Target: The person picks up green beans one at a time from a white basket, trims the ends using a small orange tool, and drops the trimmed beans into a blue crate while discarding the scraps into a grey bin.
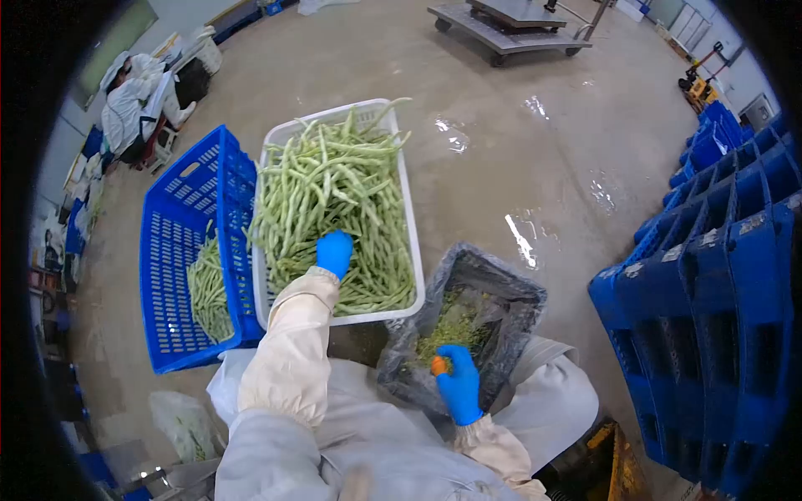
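Note:
A white crate (409, 209) is heaped with long pale green beans (326, 179). My left hand (334, 253), in a blue glove, rests down among the beans near the middle of the crate. Its fingertips are hidden behind the back of the hand, so its grip does not show. My right hand (459, 384), also gloved in blue, is closed over a small orange object (439, 365) whose kind I cannot make out. That hand is above the near side of a bin lined with a dark plastic bag (522, 292), which holds green trimmings (455, 326).
A blue crate (171, 284) with some beans leans left of the white one. Blue plastic pallets (702, 284) stand on the right. A platform cart (514, 29) stands at the back. A person in white (134, 104) sits back left. Wet patches (522, 242) shine on the floor.

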`<state>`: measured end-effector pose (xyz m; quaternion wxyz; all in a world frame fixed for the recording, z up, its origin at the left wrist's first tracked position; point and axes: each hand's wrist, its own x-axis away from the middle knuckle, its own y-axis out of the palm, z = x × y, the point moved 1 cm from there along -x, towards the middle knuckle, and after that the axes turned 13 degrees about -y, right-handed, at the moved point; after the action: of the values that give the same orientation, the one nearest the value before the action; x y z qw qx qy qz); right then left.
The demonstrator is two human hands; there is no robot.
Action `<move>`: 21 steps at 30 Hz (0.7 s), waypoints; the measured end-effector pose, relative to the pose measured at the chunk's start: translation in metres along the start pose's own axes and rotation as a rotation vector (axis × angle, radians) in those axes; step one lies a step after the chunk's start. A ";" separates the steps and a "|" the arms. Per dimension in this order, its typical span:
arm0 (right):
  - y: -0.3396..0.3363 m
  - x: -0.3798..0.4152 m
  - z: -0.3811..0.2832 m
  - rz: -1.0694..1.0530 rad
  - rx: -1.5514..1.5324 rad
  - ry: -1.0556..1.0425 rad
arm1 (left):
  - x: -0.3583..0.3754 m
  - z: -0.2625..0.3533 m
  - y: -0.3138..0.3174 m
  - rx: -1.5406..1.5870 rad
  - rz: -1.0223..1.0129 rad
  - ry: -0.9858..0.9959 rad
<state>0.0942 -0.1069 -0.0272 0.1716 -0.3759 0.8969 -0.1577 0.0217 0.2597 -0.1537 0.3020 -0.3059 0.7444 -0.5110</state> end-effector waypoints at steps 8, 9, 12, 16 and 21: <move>0.000 0.003 -0.008 -0.046 -0.157 0.118 | 0.005 -0.040 -0.080 0.655 0.248 -0.214; 0.001 0.005 -0.006 -0.050 -0.172 0.123 | 0.015 -0.048 -0.109 0.639 0.244 -0.214; 0.005 0.005 -0.007 -0.025 -0.203 0.044 | 0.055 -0.064 -0.183 1.809 -0.390 -0.615; -0.001 0.002 -0.032 0.057 -0.359 -0.040 | 0.117 -0.054 -0.221 2.162 -0.794 -0.437; -0.004 0.014 -0.020 -0.118 -0.739 0.019 | 0.164 -0.040 -0.245 2.203 -0.948 -0.336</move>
<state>0.0786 -0.1170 -0.0104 0.0067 -0.4622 0.8715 0.1636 -0.0762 0.0867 0.0670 0.2763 -0.1897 -0.3245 -0.8845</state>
